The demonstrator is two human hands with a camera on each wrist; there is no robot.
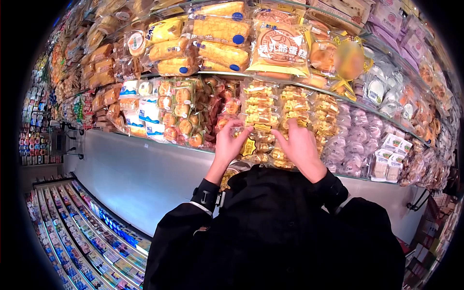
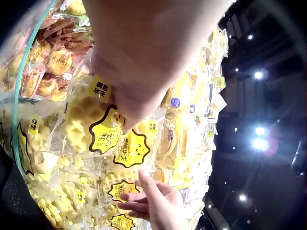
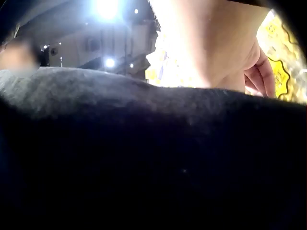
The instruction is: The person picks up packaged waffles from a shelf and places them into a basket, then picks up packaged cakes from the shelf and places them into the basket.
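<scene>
The left hand (image 1: 231, 142) is up at the middle shelf. Its fingers are curled over the top edge of a clear bag of yellow waffle cakes (image 1: 256, 145), which they pinch. In the left wrist view that bag (image 2: 84, 127) hangs just under the palm (image 2: 144, 57), in front of the other packs on the same shelf. It is full of small yellow cakes with a grid pattern.

The starburst label (image 2: 106, 132) on the bag is yellow with a black edge, a smiling face and Chinese characters. I cannot read them with any certainty. A small yellow tag (image 2: 98, 89) above it also carries two characters.

The right hand (image 1: 296, 145) is just beside the left, on the neighbouring packs. From the left wrist its fingers (image 2: 148, 201) are stretched nearly straight, with their tips against a lower bag that has the same label (image 2: 122, 190). They hold nothing that I can see. The right wrist view is mostly dark sleeve (image 3: 153, 158).

On the shelf above is a big orange bag (image 1: 280, 46) of round cake, printed with large Chinese characters. Next to it are bags of long yellow cakes (image 1: 220, 30) with blue round stickers. To the left of the hands are packs of glazed buns (image 1: 181, 116), and to the right are pink-wrapped cakes (image 1: 357, 130). A lower rack of small goods (image 1: 87, 232) runs along by the floor.
</scene>
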